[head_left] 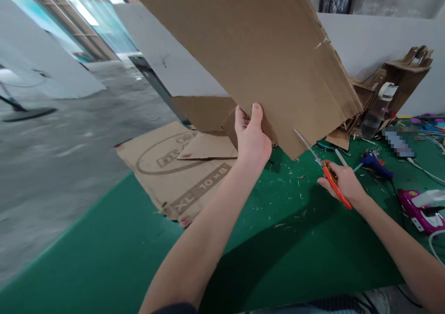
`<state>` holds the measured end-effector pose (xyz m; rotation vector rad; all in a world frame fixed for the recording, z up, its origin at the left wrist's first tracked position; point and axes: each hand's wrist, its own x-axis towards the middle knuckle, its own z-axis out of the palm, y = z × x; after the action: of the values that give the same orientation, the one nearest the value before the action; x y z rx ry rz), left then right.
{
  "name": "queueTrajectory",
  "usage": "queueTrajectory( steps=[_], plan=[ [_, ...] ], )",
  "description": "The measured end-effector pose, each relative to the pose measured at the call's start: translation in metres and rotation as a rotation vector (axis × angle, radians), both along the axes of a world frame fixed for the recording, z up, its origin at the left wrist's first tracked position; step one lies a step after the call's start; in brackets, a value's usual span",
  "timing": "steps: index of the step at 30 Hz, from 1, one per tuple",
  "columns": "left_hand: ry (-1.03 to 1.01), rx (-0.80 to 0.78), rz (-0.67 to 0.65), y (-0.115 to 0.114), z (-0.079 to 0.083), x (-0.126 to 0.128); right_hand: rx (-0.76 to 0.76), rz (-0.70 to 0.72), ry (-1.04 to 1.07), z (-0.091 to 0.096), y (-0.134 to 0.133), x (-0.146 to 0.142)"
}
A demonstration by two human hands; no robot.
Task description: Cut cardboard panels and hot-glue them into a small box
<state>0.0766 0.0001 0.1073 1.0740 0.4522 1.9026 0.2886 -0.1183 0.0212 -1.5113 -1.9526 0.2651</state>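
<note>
My left hand [251, 135] grips the lower edge of a large brown cardboard sheet [250, 50], thumb on its front, holding it up tilted above the green mat [278, 240]. My right hand [342, 182] is closed round the orange handles of a pair of scissors [321, 163]. The scissor blades point up and left, their tips meeting the sheet's lower edge near its bottom corner.
A flattened printed cardboard box [174, 175] lies on the mat's far left edge. Right of the hands are a blue glue gun [373, 162], a pink and white glue gun [422, 208], a plastic bottle [377, 112], cardboard structures [403, 78] and scraps. Concrete floor lies left.
</note>
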Motion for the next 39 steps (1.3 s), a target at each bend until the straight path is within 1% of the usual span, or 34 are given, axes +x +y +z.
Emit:
queueTrajectory(
  steps=[5,10,14,18,23,26,32,37,39],
  plan=[
    [0.020,-0.002,0.014,0.001,0.000,-0.001,0.000,0.067,0.029,0.000,-0.001,0.004],
    [0.024,-0.017,0.017,-0.007,0.002,0.002,-0.031,0.091,0.013,0.002,-0.003,0.004],
    [0.013,-0.022,0.027,-0.011,0.002,0.005,-0.025,0.055,-0.001,0.004,-0.003,0.002],
    [0.028,-0.024,0.028,-0.008,-0.001,0.004,0.021,0.021,-0.073,0.005,-0.003,0.000],
    [0.033,-0.040,0.016,-0.005,-0.003,0.004,0.093,-0.025,-0.072,0.000,0.000,-0.003],
    [-0.003,-0.063,-0.003,-0.005,-0.004,0.004,0.105,-0.041,-0.074,-0.003,0.001,-0.004],
    [-0.051,-0.093,-0.018,-0.002,-0.006,0.005,0.022,0.011,-0.006,-0.003,0.001,0.001],
    [-0.014,-0.121,-0.003,-0.003,-0.009,0.008,-0.065,0.044,0.051,0.002,-0.002,0.004],
    [-0.007,-0.123,-0.013,-0.004,-0.010,0.009,-0.076,0.051,0.050,0.004,-0.003,0.003]
  ],
)
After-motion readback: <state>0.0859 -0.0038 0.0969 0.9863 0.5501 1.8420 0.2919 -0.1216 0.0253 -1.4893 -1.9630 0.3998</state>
